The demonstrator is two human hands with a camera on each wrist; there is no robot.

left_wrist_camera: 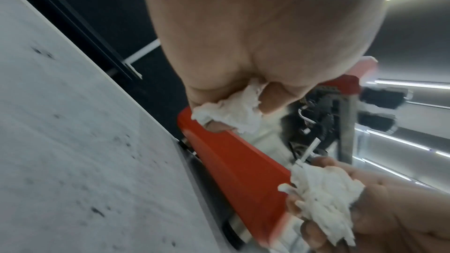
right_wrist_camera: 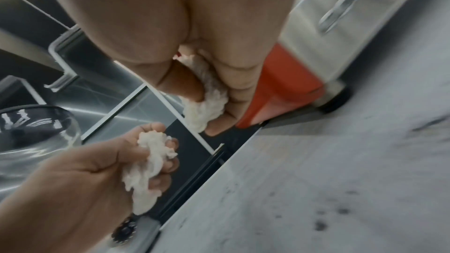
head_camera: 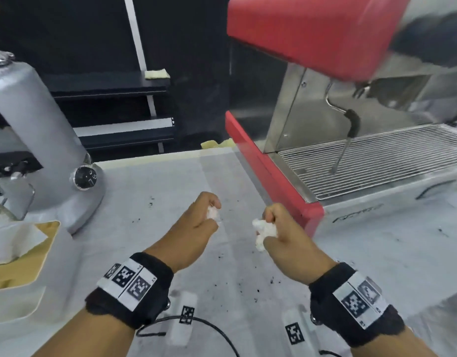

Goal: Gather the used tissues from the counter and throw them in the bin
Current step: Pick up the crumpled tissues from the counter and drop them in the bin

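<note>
Left hand (head_camera: pixel 196 222): fingers curled around a small crumpled tissue (head_camera: pixel 213 213), above the counter (head_camera: pixel 150 202).
Right hand (head_camera: pixel 286 235): fingers gripping a bigger tissue wad (head_camera: pixel 264 231), near the red coffee machine (head_camera: pixel 273 176).

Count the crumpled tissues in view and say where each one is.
2. One crumpled tissue is in the left hand; the other tissue is in the right hand. More could be hidden outside the views.

White crumpled tissues (head_camera: pixel 264 231); a red and steel coffee machine (head_camera: pixel 312 39); a pale grey surface (head_camera: pixel 170 191) (speckled with black grounds); black wristbands (head_camera: pixel 134 289) bearing black-and-white square markers.
</note>
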